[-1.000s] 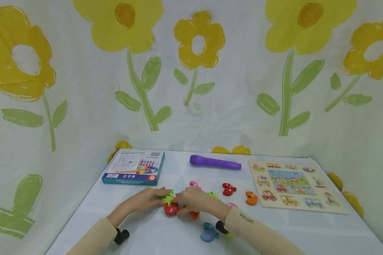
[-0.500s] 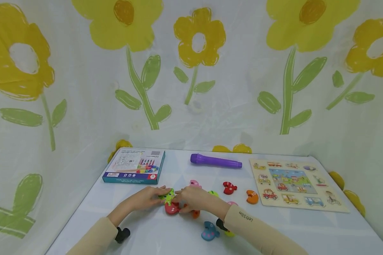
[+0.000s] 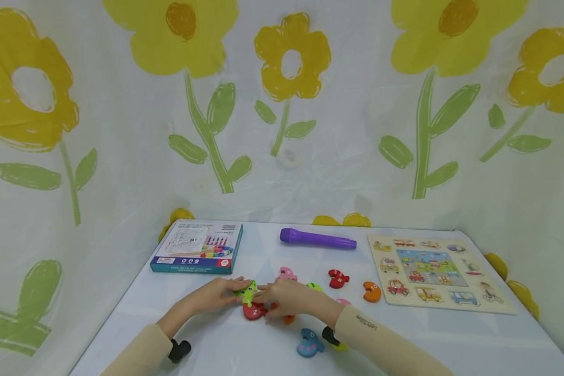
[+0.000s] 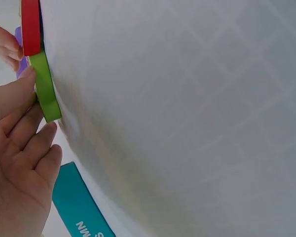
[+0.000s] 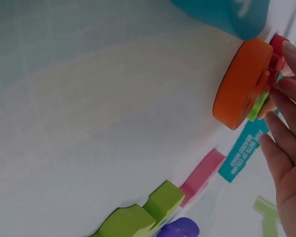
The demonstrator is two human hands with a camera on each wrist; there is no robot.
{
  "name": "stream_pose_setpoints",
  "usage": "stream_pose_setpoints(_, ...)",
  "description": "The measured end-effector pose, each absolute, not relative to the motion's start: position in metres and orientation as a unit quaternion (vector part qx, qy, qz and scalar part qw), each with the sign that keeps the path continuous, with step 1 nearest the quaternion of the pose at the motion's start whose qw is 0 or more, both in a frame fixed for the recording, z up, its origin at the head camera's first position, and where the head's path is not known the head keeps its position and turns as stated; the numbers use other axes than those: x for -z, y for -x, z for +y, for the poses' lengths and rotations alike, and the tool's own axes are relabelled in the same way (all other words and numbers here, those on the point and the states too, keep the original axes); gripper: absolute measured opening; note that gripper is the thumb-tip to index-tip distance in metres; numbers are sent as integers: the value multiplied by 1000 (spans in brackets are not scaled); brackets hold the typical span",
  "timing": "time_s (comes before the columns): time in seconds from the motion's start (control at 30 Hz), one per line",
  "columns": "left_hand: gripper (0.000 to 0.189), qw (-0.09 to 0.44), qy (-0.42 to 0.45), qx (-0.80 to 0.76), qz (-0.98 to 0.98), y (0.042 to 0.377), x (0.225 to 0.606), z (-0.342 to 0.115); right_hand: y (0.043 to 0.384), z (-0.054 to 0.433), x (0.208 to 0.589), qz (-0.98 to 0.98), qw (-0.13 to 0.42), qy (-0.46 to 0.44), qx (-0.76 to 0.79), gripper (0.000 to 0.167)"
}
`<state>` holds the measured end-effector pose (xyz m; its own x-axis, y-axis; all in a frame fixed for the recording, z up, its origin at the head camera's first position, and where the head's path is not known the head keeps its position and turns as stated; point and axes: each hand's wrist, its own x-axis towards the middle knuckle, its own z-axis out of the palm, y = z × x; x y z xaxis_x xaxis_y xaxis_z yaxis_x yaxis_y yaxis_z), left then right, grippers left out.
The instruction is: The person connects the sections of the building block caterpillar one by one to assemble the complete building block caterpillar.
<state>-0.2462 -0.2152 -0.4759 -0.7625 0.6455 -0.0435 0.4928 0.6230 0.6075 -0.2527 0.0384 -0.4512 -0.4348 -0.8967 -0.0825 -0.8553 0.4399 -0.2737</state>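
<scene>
A green puzzle piece with a cartoon face (image 3: 248, 293) lies against a red puzzle piece marked 2 (image 3: 254, 312) on the white table. My left hand (image 3: 216, 294) pinches the green piece from its left side; in the left wrist view the thumb lies on the green edge (image 4: 45, 89). From the right, my right hand (image 3: 293, 297) holds the red piece between thumb and fingers, fingertips also right by the green piece. An orange piece (image 3: 289, 319) shows partly under the right hand and stands large in the right wrist view (image 5: 241, 84).
Several numbered pieces lie around: pink (image 3: 288, 273), red (image 3: 338, 278), orange (image 3: 371, 292), blue (image 3: 309, 343), and a yellow one (image 3: 340, 347) partly under the right forearm. Behind are a teal-edged box (image 3: 197, 246), a purple toy microphone (image 3: 317, 238) and a wooden picture board (image 3: 439, 274).
The red piece has shifted slightly right, further under the right hand's fingers, and the green piece has tilted a little. Both hands stay in nearly the same place.
</scene>
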Motion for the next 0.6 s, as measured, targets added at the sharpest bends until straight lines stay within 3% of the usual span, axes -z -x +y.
stream_pose_setpoints(0.6,48,126,-304,-287,900,243,476,-216,247,35,450,857,133,491,81,49)
